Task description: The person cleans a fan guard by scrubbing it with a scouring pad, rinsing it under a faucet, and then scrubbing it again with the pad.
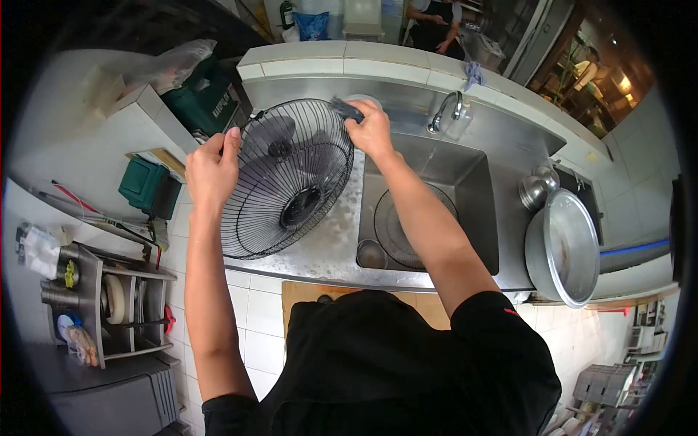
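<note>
Fan grille (287, 182) stands on its edge on the wet steel counter (327, 247), just left of the sink (465, 182). It's a round black wire dome w/ a dark hub near lower centre. Tilted: the open concave side faces toward the person and a bit right, top rim leaning back toward the rear wall. No real long axis since it's round; its plane runs roughly front-left to back-right.

Left hand (212, 168) grips the grille's left rim, fingers curled over the wire, thumb on the near side. Right hand (372, 131) is closed on a dark scrubber (347, 109), pressed against the top-right rim of the grille.

Around: second grille (407, 221) lies flat in the sink bottom, a small round cup (371, 254) beside it at the front-left corner. Tap (445, 110) at the back, behind the sink, right of the right hand. Big metal basin (563, 247) leans on the counter to the right w/ smaller steel bowls (536, 187) behind it, well apart from the grille. Green crate (203, 98) behind-left, green box (149, 185) on the floor to the left, a rack (120, 305) w/ bits lower left. Another person (435, 22) stands beyond the far wall. Nothing sits between the hands and the grille.
</note>
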### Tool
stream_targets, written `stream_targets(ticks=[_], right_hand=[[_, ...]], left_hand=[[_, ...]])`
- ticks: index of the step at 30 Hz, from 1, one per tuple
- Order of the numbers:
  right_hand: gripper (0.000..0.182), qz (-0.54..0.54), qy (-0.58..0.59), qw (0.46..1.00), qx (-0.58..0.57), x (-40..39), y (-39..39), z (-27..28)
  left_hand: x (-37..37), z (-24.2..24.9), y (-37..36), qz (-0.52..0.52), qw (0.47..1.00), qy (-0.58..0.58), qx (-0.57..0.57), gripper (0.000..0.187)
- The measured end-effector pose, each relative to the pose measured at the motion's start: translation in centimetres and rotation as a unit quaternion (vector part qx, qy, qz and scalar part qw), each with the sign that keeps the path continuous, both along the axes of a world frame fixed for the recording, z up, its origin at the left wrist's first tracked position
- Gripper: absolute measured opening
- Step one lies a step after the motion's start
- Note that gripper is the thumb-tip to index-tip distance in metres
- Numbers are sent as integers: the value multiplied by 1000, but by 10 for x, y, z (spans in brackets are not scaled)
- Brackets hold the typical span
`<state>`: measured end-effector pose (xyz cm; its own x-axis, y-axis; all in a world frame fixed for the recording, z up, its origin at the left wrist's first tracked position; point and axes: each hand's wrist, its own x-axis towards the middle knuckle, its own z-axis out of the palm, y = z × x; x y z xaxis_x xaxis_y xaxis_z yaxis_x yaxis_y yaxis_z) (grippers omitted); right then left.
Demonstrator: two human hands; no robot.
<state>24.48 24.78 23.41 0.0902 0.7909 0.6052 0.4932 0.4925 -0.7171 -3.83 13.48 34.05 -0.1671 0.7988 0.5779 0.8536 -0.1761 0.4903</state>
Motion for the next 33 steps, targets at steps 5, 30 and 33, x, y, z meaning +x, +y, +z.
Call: stream_targets(ticks=[5,30,33], right_hand=[[40,72,-41,984,159,-49,-39,73],[64,30,-14,984,173,-120,-89,-35],[63,-6,10,986,165,-122,-63,6]], left_hand=[[8,3,2,-5,1000,9,-23,53],[-48,-8,21,71,996,-22,-42,57],[-45,-9,18,81,995,-8,-60,56]])
